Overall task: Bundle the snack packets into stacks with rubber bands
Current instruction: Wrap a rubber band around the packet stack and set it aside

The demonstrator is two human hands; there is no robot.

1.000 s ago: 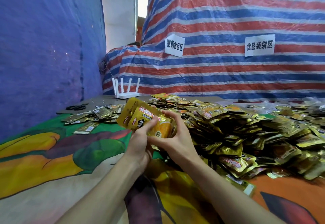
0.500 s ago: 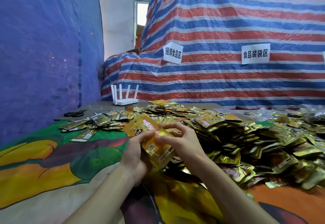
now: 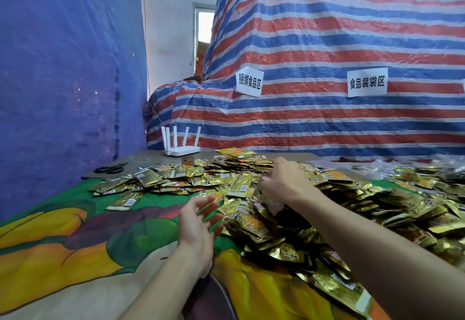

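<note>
The heap of snack packets (image 3: 377,194) covers the printed cloth (image 3: 75,231) from 12 to 4 o'clock, the packets' long axes pointing every way. The right hand (image 3: 284,184) is the nearer one. It sits on the heap's left edge with fingers curled down among the foil, though I cannot tell whether they pinch a packet. The left hand (image 3: 198,221) hovers empty, fingers spread and palm turned right, with the heap at its 2 o'clock.

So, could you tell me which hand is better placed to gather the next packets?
Right: the right hand sits on the packets, fingers curled; the left hand hovers open beside them.
</note>
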